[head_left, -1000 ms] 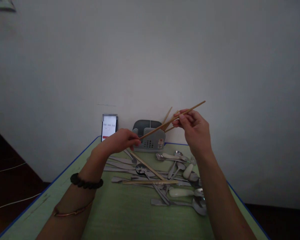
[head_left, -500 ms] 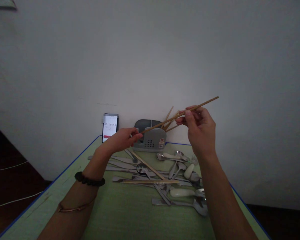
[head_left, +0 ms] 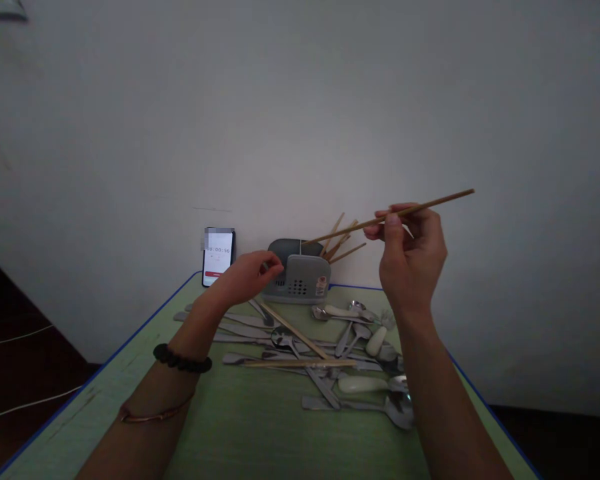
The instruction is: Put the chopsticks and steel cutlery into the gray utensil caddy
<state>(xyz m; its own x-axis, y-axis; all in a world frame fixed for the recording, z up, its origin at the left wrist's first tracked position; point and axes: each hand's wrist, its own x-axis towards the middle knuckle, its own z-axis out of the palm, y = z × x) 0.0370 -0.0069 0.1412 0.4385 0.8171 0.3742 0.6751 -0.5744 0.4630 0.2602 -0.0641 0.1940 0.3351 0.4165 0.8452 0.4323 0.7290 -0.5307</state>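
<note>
In my right hand (head_left: pixel 413 257) is a single wooden chopstick (head_left: pixel 445 200), pinched between thumb and fingers. It slants down to the left, its lower tip over the grey cutlery holder (head_left: pixel 307 272). Several other chopsticks (head_left: pixel 336 243) lean out of the holder's right side. My left hand (head_left: pixel 253 275) is at the holder's left end, empty, its fingers curled and slightly apart from the thumb. Whether it touches the holder I cannot tell. In front of the holder lie metal knives (head_left: pixel 240 330), spoons (head_left: pixel 400 410) and two loose chopsticks (head_left: pixel 300 364).
A phone (head_left: pixel 219 257) showing a running timer leans against the wall (head_left: pixel 300 120) left of the holder. White-handled cutlery (head_left: pixel 363 385) lies on the right of the green table (head_left: pixel 260 427), which has a blue edge. The wall stands right behind the table.
The chopstick's lower tip has left my left hand. My right hand has moved right and carried the chopstick with it. The phone timer went from 55 to 56.
</note>
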